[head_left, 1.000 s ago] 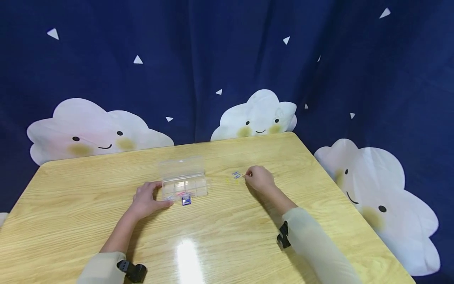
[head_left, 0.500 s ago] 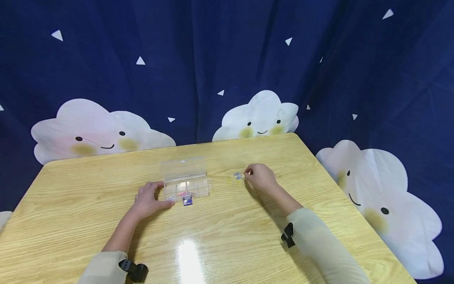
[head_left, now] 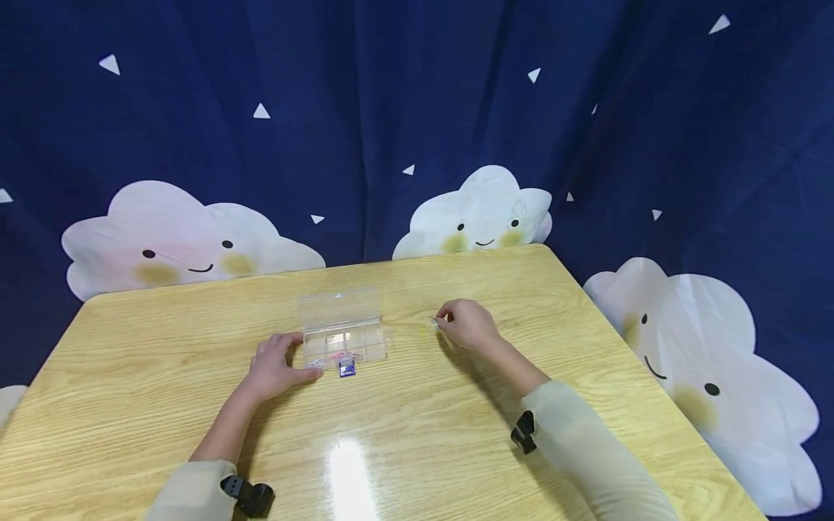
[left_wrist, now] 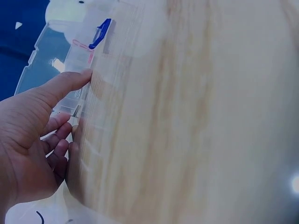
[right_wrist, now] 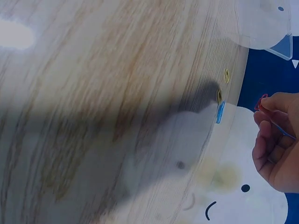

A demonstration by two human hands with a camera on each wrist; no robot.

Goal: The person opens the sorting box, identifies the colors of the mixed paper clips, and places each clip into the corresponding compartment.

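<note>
A clear plastic compartment box (head_left: 355,340) lies on the table with its lid (head_left: 339,307) raised at the back. My left hand (head_left: 270,365) grips its left end, thumb at the front edge and fingers at the back corner. Red-pink paper clips (head_left: 337,356) and pale ones (head_left: 316,363) lie in front compartments. To the box's right, my right hand (head_left: 465,323) pinches a red paper clip (right_wrist: 261,101) between thumb and fingertip. Beside it are a blue paper clip (right_wrist: 220,113) and two yellow paper clips (right_wrist: 227,76); another blue piece (right_wrist: 284,131) shows partly hidden behind the fingers.
A blue latch (head_left: 347,369) sticks out at the front of the box. The wooden table (head_left: 417,434) meets a dark blue curtain (head_left: 365,108) with white clouds at its far edge. Black wrist cameras (head_left: 250,498) sit on both sleeves.
My right hand has shifted left, over the blue paper clips, and now mostly covers them in the head view. The left hand keeps its place on the box; the head view has drifted slightly.
</note>
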